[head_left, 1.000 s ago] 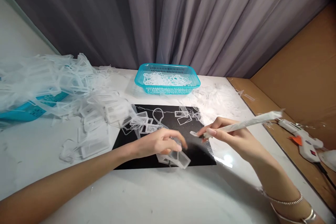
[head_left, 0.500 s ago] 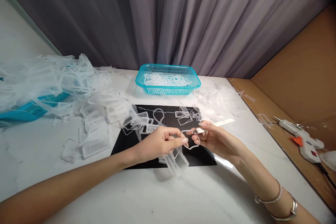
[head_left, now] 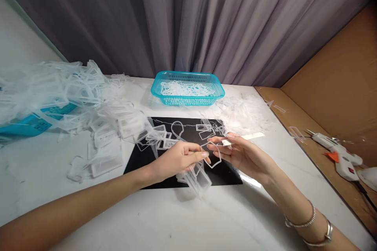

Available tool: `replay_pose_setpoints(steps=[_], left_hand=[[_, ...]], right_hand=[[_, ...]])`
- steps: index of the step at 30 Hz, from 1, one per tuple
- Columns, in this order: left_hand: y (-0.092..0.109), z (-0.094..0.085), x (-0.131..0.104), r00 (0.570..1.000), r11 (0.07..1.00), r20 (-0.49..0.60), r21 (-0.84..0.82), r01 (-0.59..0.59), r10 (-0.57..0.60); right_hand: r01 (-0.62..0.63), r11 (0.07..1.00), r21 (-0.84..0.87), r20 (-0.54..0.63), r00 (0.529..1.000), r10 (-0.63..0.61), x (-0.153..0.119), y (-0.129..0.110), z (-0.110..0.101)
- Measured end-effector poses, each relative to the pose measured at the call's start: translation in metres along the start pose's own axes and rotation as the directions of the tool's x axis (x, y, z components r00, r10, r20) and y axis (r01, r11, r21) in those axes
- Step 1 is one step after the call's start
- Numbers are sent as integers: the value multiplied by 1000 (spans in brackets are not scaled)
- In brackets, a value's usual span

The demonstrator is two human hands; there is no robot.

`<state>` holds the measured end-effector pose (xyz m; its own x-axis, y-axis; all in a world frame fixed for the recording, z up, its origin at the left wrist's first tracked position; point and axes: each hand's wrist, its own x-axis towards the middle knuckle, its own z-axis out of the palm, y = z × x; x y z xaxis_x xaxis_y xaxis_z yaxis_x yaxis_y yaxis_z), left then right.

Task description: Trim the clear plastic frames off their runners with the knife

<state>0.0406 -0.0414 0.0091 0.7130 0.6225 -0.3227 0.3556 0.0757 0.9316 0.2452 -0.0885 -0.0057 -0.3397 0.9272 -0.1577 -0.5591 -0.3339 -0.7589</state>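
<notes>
My left hand is closed, with thumb and forefinger pinching a thin translucent plastic frame by its left side. The frame stands out to the right of the fingertips, above a black mat. My right hand grips a craft knife with a white handle between thumb and fingers; its tip points left, near the frame's upper right side. Some fingers of this hand reach toward the frame, and I cannot tell whether they touch it. Below my left hand lie several clear rectangular pieces.
A blue basket of thin white frames stands at the back. Heaped clear plastic pieces fill the left, partly over a blue bag. Wispy scraps lie right of the basket. A white glue gun rests at far right.
The frame has turned a little in my left fingertips. My right fingers have straightened and moved slightly up, and the knife's tip has shifted with them.
</notes>
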Motion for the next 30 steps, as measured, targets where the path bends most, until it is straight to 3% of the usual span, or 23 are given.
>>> replay_pose_setpoints(steps=[9,14,17,19,24,27,30], left_hand=[[-2,-3,3,999,997,46,-71,28,-25],[11,-18,-10,992,989,109,-127,71,-58],[17,-30,-23,991,990,118,-120,81,-67],[21,-37,-30,995,994,86,-101,51,-43],[31,-51,-36,993,993,9,-21,-113,114],[37,-59,-35,979,979,23,-10,-201,201],[43,-65,-32,963,964,34,5,-267,266]], right_hand=[[34,999,12,-9,999,-34,-1,1,1],[168,972,-165,-41,983,-177,19,-31,-1],[323,848,-421,2,935,-355,57,-66,5],[388,656,-648,26,872,-490,91,-87,12],[309,494,-813,-7,842,-539,162,-103,24],[286,432,-855,-10,825,-566,161,-97,28],[363,409,-837,31,778,-628,114,-86,38]])
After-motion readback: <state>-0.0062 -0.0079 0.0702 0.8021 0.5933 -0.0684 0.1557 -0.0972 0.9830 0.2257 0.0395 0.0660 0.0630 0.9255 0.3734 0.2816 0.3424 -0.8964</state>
